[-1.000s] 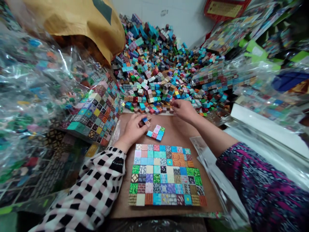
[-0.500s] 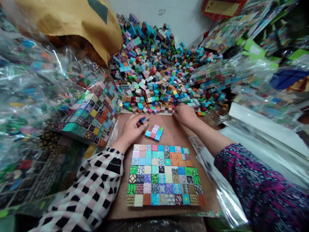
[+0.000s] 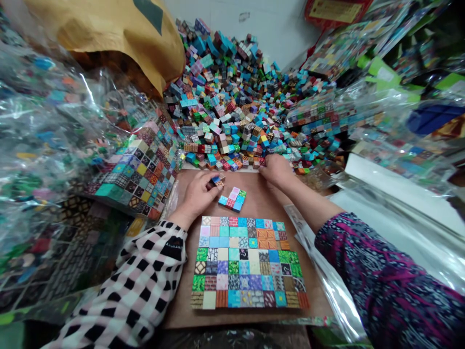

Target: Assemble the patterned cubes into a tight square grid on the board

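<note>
My left hand (image 3: 199, 194) is closed around a few small patterned cubes (image 3: 219, 181), one dark blue and one tan spotted on the sides that show. Just right of it a small cluster of joined cubes (image 3: 232, 200) in pink, red brick, blue and green lies on the brown board (image 3: 254, 196). My right hand (image 3: 276, 169) rests at the front edge of the big cube pile (image 3: 232, 111), fingers bent together; what its fingertips hold, if anything, is hidden. Nearer me, a flat block of many cubes (image 3: 249, 264) in close rows lies on the board, its right edge stepped.
A plastic-wrapped block of cubes (image 3: 140, 177) stands left of the board, with clear plastic bags (image 3: 39, 126) beyond. A yellow bag (image 3: 119, 39) hangs over the pile's left side. White sheets and plastic wrap (image 3: 385, 228) lie at the right, below my right arm.
My right forearm has shifted slightly left, its fingers staying at the pile's edge. My left hand and its cubes hardly move.
</note>
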